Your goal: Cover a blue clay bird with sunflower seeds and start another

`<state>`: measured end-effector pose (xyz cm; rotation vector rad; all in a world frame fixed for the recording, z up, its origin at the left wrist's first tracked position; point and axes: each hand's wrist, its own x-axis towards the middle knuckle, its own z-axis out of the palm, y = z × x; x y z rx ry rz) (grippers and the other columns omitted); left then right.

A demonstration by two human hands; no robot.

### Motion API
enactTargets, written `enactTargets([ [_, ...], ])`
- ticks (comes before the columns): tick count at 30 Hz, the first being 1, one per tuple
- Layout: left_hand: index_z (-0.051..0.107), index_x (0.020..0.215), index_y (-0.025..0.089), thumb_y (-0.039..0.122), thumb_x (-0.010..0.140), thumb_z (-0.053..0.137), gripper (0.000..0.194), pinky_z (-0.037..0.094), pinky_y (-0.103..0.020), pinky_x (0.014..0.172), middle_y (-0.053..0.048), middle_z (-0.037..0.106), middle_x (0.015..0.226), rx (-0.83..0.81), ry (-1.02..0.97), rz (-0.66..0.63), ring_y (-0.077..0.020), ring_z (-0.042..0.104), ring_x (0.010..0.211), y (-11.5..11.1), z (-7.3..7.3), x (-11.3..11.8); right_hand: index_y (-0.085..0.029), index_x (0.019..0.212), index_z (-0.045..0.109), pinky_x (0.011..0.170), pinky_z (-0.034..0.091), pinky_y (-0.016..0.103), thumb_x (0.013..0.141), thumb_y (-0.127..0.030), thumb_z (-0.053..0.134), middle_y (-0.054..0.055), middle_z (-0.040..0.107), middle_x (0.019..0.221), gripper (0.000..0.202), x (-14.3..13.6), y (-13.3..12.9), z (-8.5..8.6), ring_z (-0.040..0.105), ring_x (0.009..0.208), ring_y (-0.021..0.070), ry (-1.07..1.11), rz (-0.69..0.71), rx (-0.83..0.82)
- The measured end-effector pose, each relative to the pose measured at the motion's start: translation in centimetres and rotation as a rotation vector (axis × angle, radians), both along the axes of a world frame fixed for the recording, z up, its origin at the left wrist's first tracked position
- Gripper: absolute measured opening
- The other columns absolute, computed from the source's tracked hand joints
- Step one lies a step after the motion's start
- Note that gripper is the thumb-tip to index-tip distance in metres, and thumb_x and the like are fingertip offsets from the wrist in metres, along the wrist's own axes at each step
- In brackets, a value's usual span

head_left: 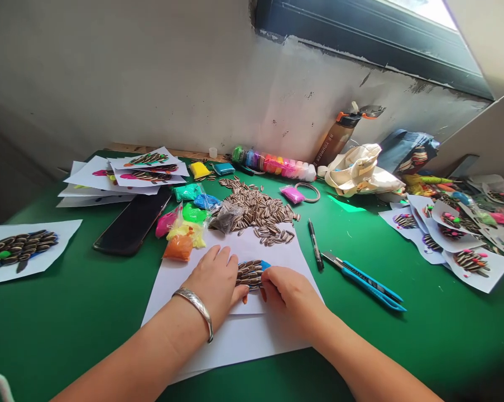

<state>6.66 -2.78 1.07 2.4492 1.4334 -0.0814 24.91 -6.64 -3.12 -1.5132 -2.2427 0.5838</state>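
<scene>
My left hand (216,282), with a silver bracelet on its wrist, lies flat on a white paper sheet (172,296), fingers stretched out. Its thumb rests at the left part of a figure of striped sunflower seeds (249,273) pressed in rows onto blue clay (265,264). A bit of orange shows below that thumb. At the figure's right end, the fingers of my right hand (291,296) are pinched together against the blue clay; whatever is between the fingertips is hidden. Behind the hands spreads a heap of loose sunflower seeds (260,206).
Small bags of coloured clay, one an orange bag (178,247), lie left of the seeds. A black phone (132,223) and stacked seed pictures (126,173) sit farther left. On the right are a pen (315,245), a blue utility knife (364,282), a bottle (337,137) and more seed pictures (452,223).
</scene>
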Motion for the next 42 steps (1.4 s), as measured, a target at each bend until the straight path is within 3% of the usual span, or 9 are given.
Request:
enactTargets([
  [5, 0.06, 0.099, 0.013, 0.04, 0.078, 0.061, 0.033, 0.038, -0.043, 0.096, -0.013, 0.058, 0.108, 0.009, 0.011, -0.002, -0.0303, 0.046, 0.109, 0.0, -0.1, -0.1, -0.019, 0.073, 0.051, 0.06, 0.035, 0.023, 0.088, -0.014, 0.041, 0.001, 0.058, 0.068, 0.019, 0.1, 0.0, 0.3, 0.049, 0.062, 0.0129, 0.016, 0.027, -0.006],
  [9, 0.06, 0.101, 0.013, 0.041, 0.079, 0.061, 0.036, 0.038, -0.043, 0.097, -0.013, 0.058, 0.108, 0.029, 0.011, -0.008, -0.0303, 0.046, 0.111, 0.0, -0.2, -0.2, -0.021, 0.081, 0.055, 0.059, 0.035, 0.021, 0.085, -0.012, 0.047, -0.002, 0.06, 0.071, 0.012, 1.0, 0.1, 1.3, 0.05, 0.063, 0.0113, 0.106, -0.026, -0.101],
  [12, 0.061, 0.102, 0.011, 0.041, 0.08, 0.06, 0.038, 0.038, -0.043, 0.097, -0.014, 0.057, 0.107, 0.018, 0.022, -0.006, -0.0306, 0.046, 0.11, 0.0, -0.2, -0.2, -0.021, 0.077, 0.057, 0.06, 0.034, 0.021, 0.083, -0.01, 0.049, -0.003, 0.059, 0.071, 0.015, 1.6, 0.2, 1.8, 0.05, 0.066, 0.0111, 0.085, -0.036, -0.116],
  [20, 0.06, 0.106, 0.009, 0.04, 0.08, 0.061, 0.041, 0.036, -0.044, 0.1, -0.015, 0.056, 0.111, -0.003, 0.026, 0.005, -0.0315, 0.044, 0.114, 0.0, -0.1, 0.0, -0.021, 0.072, 0.06, 0.063, 0.034, 0.022, 0.086, -0.01, 0.048, -0.002, 0.061, 0.072, 0.021, 1.0, 0.3, 1.3, 0.053, 0.068, 0.0114, 0.013, -0.002, -0.113],
  [29, 0.06, 0.106, 0.009, 0.04, 0.081, 0.06, 0.04, 0.037, -0.044, 0.099, -0.016, 0.056, 0.112, -0.008, 0.027, -0.004, -0.0318, 0.044, 0.113, 0.0, -0.1, -0.1, -0.022, 0.078, 0.06, 0.061, 0.035, 0.02, 0.081, -0.006, 0.05, -0.004, 0.058, 0.073, 0.019, 2.1, 0.6, 2.0, 0.051, 0.068, 0.0099, 0.127, -0.014, -0.188],
  [42, 0.061, 0.106, 0.009, 0.039, 0.079, 0.062, 0.04, 0.037, -0.045, 0.098, -0.016, 0.057, 0.112, -0.015, 0.007, 0.004, -0.0322, 0.045, 0.113, 0.1, -0.2, -0.1, -0.022, 0.074, 0.061, 0.062, 0.032, 0.021, 0.085, -0.006, 0.048, -0.004, 0.058, 0.073, 0.023, 1.9, 0.8, 1.8, 0.05, 0.068, 0.0104, 0.08, 0.052, -0.14],
])
